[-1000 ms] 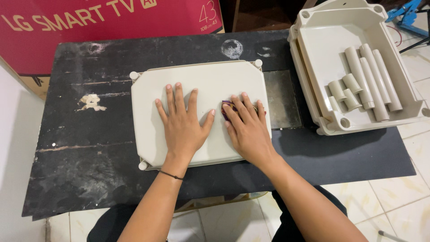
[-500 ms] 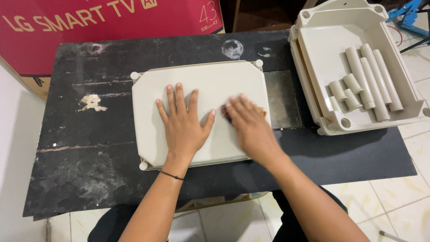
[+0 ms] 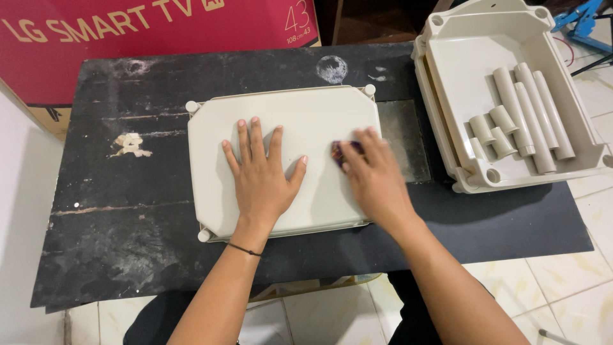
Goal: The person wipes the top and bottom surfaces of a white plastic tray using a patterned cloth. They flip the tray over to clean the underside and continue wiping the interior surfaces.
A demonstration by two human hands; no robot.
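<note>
Cream plastic panel point(image 3: 300, 115): it lies flat on the black table top point(image 3: 128, 191), near the middle, with small round pegs at its corners.
Left hand point(image 3: 260, 179): open, fingers spread, palm pressed flat on the panel; it grips nothing.
Right hand point(image 3: 377, 179): it rests on the right part of the panel, fingers bent over a small dark cloth point(image 3: 338, 152) and pressing it on the surface; the hand is a little blurred.
Cloth: purple-dark, mostly hidden under the fingers, touching the panel.
Cream tray point(image 3: 447, 70): at the right edge of the table, well apart from the hands, it holds several cream tubes point(image 3: 527, 115), long and short.
Red cardboard box point(image 3: 128, 38): behind the table.
</note>
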